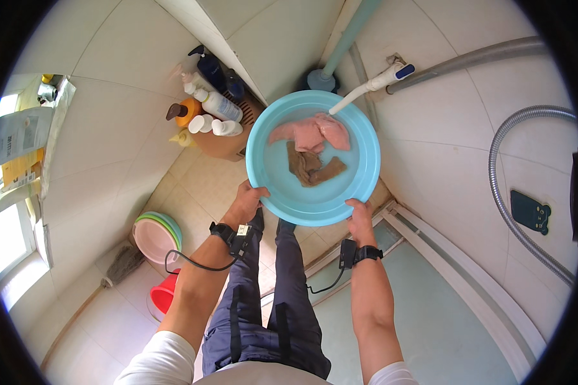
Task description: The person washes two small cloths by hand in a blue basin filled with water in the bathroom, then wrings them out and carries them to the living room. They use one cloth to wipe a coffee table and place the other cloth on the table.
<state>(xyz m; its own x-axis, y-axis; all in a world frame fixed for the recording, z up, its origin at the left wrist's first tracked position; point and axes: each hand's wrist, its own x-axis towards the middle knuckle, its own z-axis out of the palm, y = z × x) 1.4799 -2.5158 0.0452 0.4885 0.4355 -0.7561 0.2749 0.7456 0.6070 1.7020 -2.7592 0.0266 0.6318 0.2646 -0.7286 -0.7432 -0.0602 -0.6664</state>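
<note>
Both of my hands hold the near rim of a light blue plastic basin (314, 219). My left hand (248, 199) grips it at the near left, thumb over the edge. At the near right, my right hand (360, 216) has its thumb on the rim too. Water stands in the basin. A pink cloth (310, 132) lies bunched toward the far side, and a folded brown cloth (304, 168) lies nearer the middle. The end of a white plastic faucet (373, 84) reaches over the far right rim.
Several pump bottles (221, 106) crowd a brown stand (224, 144) to the left. Stacked small basins (156, 238) and a red bucket (164, 291) are at lower left. A metal hose (498, 163) hangs on the right wall, above a white-framed track (462, 281).
</note>
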